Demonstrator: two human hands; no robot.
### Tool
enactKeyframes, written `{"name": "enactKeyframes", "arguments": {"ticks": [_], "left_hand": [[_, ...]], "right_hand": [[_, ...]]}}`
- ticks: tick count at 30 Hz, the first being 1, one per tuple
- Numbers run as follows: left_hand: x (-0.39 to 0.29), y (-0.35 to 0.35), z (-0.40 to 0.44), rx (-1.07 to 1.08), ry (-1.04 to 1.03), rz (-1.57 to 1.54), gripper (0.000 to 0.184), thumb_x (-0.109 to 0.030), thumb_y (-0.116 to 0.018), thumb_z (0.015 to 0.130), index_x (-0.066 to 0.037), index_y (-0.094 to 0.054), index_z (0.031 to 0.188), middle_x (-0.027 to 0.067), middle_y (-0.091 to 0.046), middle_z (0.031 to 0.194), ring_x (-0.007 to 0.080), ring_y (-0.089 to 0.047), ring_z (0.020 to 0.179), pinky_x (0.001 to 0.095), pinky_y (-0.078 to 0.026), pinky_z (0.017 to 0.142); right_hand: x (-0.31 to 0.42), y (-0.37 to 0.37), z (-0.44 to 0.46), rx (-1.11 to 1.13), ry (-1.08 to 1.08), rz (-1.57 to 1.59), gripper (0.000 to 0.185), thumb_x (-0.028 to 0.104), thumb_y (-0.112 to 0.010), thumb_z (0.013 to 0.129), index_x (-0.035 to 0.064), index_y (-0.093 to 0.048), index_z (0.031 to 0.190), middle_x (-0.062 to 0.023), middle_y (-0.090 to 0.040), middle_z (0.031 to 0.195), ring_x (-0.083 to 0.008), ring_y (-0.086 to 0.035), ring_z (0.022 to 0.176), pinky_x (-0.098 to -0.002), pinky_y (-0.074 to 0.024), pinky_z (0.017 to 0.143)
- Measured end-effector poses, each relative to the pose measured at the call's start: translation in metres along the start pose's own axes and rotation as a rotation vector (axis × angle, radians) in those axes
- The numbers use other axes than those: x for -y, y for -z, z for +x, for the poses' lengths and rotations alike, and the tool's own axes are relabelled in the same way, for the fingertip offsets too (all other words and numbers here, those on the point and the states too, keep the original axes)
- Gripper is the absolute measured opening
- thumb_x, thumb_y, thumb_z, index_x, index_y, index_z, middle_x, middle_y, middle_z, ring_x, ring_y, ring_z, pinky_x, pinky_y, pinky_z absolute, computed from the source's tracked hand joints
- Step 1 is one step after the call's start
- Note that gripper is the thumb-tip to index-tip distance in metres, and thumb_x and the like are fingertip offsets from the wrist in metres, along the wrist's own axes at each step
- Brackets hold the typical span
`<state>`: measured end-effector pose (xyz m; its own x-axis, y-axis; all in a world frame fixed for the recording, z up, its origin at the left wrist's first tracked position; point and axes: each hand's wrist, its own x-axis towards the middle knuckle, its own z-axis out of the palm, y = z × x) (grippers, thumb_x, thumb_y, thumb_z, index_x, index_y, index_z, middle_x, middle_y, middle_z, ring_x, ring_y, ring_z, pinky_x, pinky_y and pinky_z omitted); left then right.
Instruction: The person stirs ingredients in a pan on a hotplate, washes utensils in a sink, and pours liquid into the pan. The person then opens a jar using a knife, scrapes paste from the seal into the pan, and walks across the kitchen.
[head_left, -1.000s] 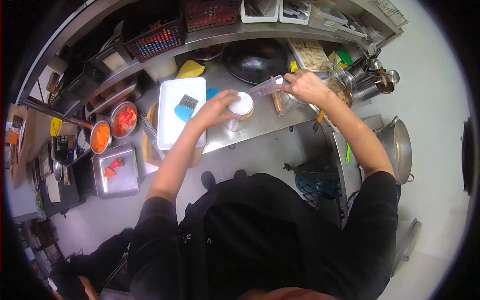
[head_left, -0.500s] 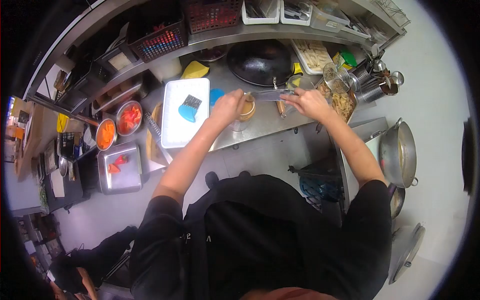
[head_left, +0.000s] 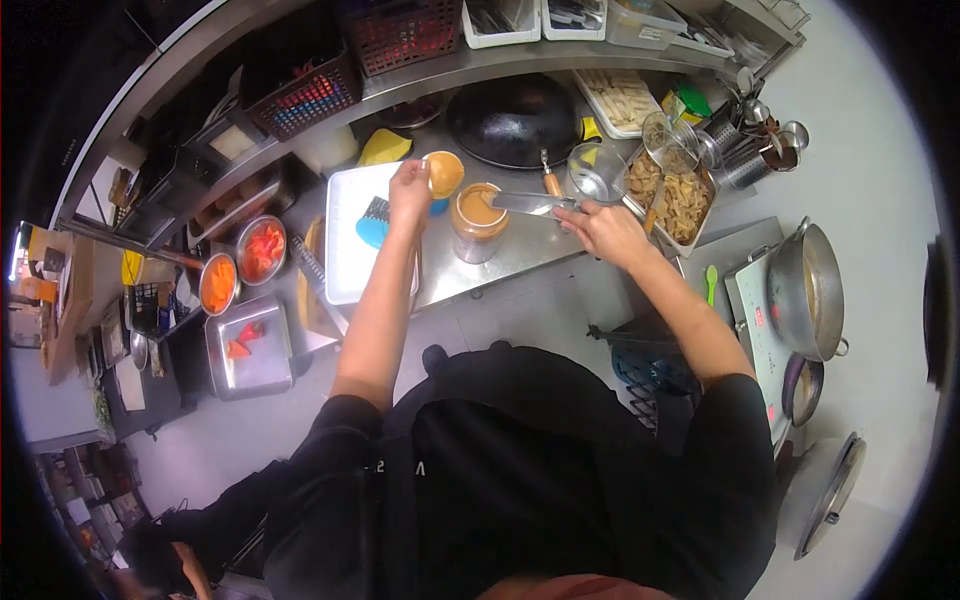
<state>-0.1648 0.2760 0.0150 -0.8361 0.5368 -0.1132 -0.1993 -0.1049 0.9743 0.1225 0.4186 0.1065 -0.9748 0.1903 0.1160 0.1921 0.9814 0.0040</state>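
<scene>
My left hand [head_left: 408, 188] pinches the rim of a round lid [head_left: 444, 174], its tan-smeared inner face showing, above the counter beside the white tray [head_left: 350, 262]. Just right of it stands an open jar [head_left: 476, 240] holding a tan paste. The fingers of my right hand [head_left: 598, 230] are closed on the handle end of a flat metal blade [head_left: 532, 203], whose far end is at the jar's mouth. In the tray lies a blue crinkle cutter [head_left: 372, 231].
A black wok [head_left: 512, 120] sits behind the jar. Right of it are a glass bowl [head_left: 594, 171] and a tray of sliced food [head_left: 686, 208]. At the left are bowls of orange [head_left: 217, 284] and red pieces [head_left: 263, 251]. A person's arm [head_left: 190, 570] shows at the lower left.
The lid has come off the jar and moved left in my left hand, inner face now showing. The blade's end has come to the jar's mouth.
</scene>
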Motion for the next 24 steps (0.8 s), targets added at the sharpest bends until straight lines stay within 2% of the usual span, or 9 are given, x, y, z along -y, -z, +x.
{"name": "enactKeyframes", "arguments": {"ticks": [2, 6, 8, 10, 12, 13, 16, 21, 24], "left_hand": [[-0.001, 0.008, -0.002, 0.017, 0.002, 0.011, 0.019, -0.017, -0.051, 0.092, 0.001, -0.058, 0.091, 0.0057, -0.060, 0.080, 0.0140, -0.054, 0.070, 0.0284, -0.045, 0.064], [-0.027, 0.026, -0.020, -0.217, -0.489, 0.202, 0.018, -0.019, -0.049, 0.094, -0.003, -0.055, 0.091, 0.0064, -0.062, 0.082, 0.0120, -0.058, 0.069, 0.0265, -0.048, 0.056], [-0.066, 0.031, -0.036, -0.106, -0.161, 0.088, 0.026, -0.022, -0.044, 0.096, 0.001, -0.051, 0.106, 0.0131, -0.063, 0.097, 0.0208, -0.063, 0.087, 0.0336, -0.054, 0.072], [-0.065, 0.030, -0.033, 0.035, 0.036, -0.258, 0.029, -0.019, -0.040, 0.097, 0.005, -0.046, 0.113, 0.0175, -0.058, 0.108, 0.0269, -0.060, 0.099, 0.0394, -0.053, 0.084], [-0.063, 0.023, -0.042, 0.116, 0.126, -0.315, 0.034, -0.018, -0.029, 0.099, 0.007, -0.043, 0.117, 0.0201, -0.051, 0.121, 0.0315, -0.052, 0.112, 0.0454, -0.046, 0.094], [-0.060, 0.019, -0.043, 0.126, 0.161, -0.374, 0.034, -0.019, -0.028, 0.099, 0.006, -0.043, 0.118, 0.0204, -0.050, 0.122, 0.0315, -0.052, 0.113, 0.0453, -0.045, 0.096], [-0.064, 0.001, -0.056, 0.184, 0.262, -0.523, 0.034, -0.019, -0.028, 0.099, 0.005, -0.043, 0.118, 0.0202, -0.050, 0.123, 0.0312, -0.051, 0.113, 0.0442, -0.043, 0.098], [-0.062, -0.031, -0.070, 0.241, 0.279, -0.629, 0.034, -0.015, -0.029, 0.098, 0.003, -0.036, 0.127, 0.0158, -0.049, 0.121, 0.0291, -0.047, 0.116, 0.0435, -0.035, 0.102], [-0.067, -0.053, -0.089, 0.290, 0.277, -0.569, 0.033, -0.014, -0.029, 0.098, 0.002, -0.038, 0.126, 0.0138, -0.050, 0.120, 0.0267, -0.048, 0.116, 0.0392, -0.036, 0.101]], "right_hand": [[0.002, -0.002, 0.001, -0.014, -0.007, 0.009, 0.027, 0.025, -0.058, 0.084, 0.0217, -0.064, 0.110, -0.0115, -0.060, 0.081, -0.0289, -0.062, 0.062, -0.0393, -0.0505, 0.054], [0.010, -0.001, -0.001, -0.005, -0.044, 0.025, 0.027, 0.026, -0.057, 0.084, 0.0204, -0.065, 0.109, -0.0120, -0.061, 0.082, -0.0296, -0.062, 0.064, -0.0395, -0.0509, 0.056], [0.015, -0.004, -0.005, 0.006, -0.056, 0.038, 0.026, 0.027, -0.057, 0.085, 0.0201, -0.065, 0.109, -0.0122, -0.062, 0.083, -0.0303, -0.063, 0.065, -0.0396, -0.0512, 0.057], [0.017, -0.014, -0.006, -0.035, -0.145, 0.266, 0.027, 0.024, -0.056, 0.087, 0.0183, -0.063, 0.112, -0.0130, -0.064, 0.089, -0.0310, -0.063, 0.070, -0.0382, -0.0515, 0.063], [0.026, -0.030, -0.010, -0.194, -0.159, 0.461, 0.027, 0.021, -0.056, 0.087, 0.0172, -0.063, 0.113, -0.0132, -0.064, 0.091, -0.0303, -0.063, 0.073, -0.0372, -0.0510, 0.066], [0.032, -0.032, -0.015, -0.344, -0.193, 0.655, 0.027, 0.018, -0.056, 0.088, 0.0161, -0.062, 0.114, -0.0135, -0.065, 0.094, -0.0295, -0.063, 0.075, -0.0362, -0.0505, 0.068], [0.053, -0.025, -0.029, -0.322, -0.290, 0.784, 0.030, 0.010, -0.054, 0.088, 0.0099, -0.059, 0.118, -0.0157, -0.064, 0.088, -0.0266, -0.062, 0.077, -0.0308, -0.0480, 0.073], [0.076, -0.013, -0.039, -0.360, -0.235, 0.792, 0.031, 0.013, -0.058, 0.087, 0.0161, -0.060, 0.118, -0.0113, -0.058, 0.072, -0.0243, -0.056, 0.060, -0.0344, -0.0457, 0.058], [0.069, -0.021, -0.049, -0.375, -0.269, 0.764, 0.032, 0.014, -0.059, 0.086, 0.0168, -0.060, 0.119, -0.0111, -0.057, 0.071, -0.0246, -0.055, 0.059, -0.0347, -0.0456, 0.058]]}}
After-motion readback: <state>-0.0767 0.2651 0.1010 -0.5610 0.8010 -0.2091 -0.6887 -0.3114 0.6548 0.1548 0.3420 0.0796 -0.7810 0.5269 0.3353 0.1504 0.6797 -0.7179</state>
